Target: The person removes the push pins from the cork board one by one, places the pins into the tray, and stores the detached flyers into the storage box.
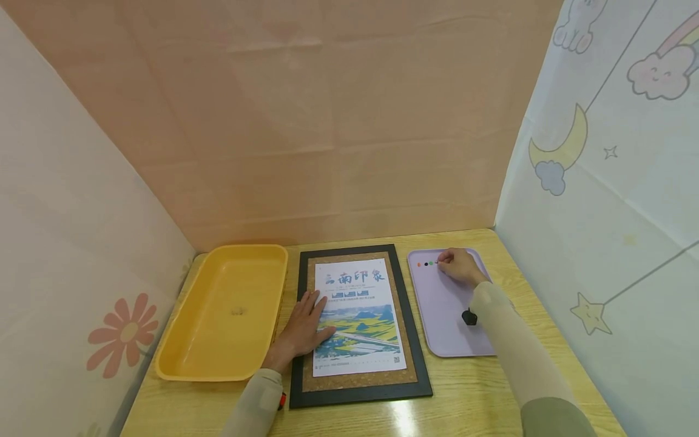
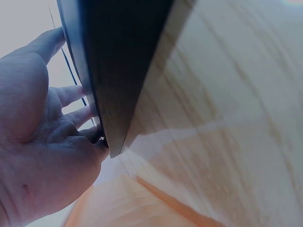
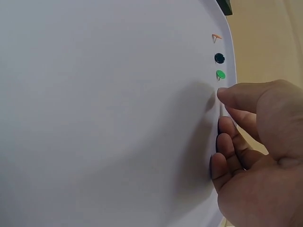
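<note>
A printed poster (image 1: 355,315) lies on a cork board (image 1: 360,381) with a black frame (image 1: 363,399). Spread fingers of my left hand (image 1: 306,325) rest flat over the poster's left edge; the left wrist view shows this hand (image 2: 42,127) against the frame's side (image 2: 113,71). Over the far end of a lilac tray (image 1: 442,303), my right hand (image 1: 459,265) pinches a small reddish thumbtack between thumb and index finger, mostly hidden by the fingertips. Beside it lie an orange thumbtack (image 3: 216,36), a black thumbtack (image 3: 219,58) and a green thumbtack (image 3: 220,74).
To the left of the board stands a yellow plastic bin (image 1: 218,370). A small black object (image 1: 469,317) of unclear kind sits on the lilac tray, near my right forearm. Cloth walls enclose the wooden table (image 1: 464,394) at the back and both sides.
</note>
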Motion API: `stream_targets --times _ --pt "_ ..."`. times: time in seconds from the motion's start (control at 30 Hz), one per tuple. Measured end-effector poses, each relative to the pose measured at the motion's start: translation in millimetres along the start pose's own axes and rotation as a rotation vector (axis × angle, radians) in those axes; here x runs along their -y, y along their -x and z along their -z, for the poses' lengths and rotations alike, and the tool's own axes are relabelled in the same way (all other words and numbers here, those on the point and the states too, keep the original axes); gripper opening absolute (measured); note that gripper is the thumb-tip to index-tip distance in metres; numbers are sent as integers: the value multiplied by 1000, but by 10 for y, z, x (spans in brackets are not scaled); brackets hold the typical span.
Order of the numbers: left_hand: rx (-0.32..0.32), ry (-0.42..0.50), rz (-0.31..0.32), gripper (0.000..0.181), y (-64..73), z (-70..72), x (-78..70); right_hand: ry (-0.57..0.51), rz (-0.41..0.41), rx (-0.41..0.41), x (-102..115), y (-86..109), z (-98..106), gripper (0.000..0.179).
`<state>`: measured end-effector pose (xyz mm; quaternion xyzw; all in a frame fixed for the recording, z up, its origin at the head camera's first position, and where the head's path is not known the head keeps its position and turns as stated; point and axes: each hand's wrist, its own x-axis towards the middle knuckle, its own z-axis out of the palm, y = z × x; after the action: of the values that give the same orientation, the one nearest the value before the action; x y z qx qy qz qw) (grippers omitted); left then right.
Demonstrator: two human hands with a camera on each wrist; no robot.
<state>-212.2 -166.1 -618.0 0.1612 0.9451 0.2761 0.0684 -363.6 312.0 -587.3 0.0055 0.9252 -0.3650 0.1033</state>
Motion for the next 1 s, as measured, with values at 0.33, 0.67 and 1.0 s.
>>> stream_targets --times 0.33,0.67,1.0 --pt "14 -1 8 89 7 13 -16 24 79 8 14 148 55 47" --pt "17 1 11 89 5 32 -22 42 142 20 99 362 119 57" --pt "13 -1 4 88 6 42 -29 63 236 -4 184 648 85 64"
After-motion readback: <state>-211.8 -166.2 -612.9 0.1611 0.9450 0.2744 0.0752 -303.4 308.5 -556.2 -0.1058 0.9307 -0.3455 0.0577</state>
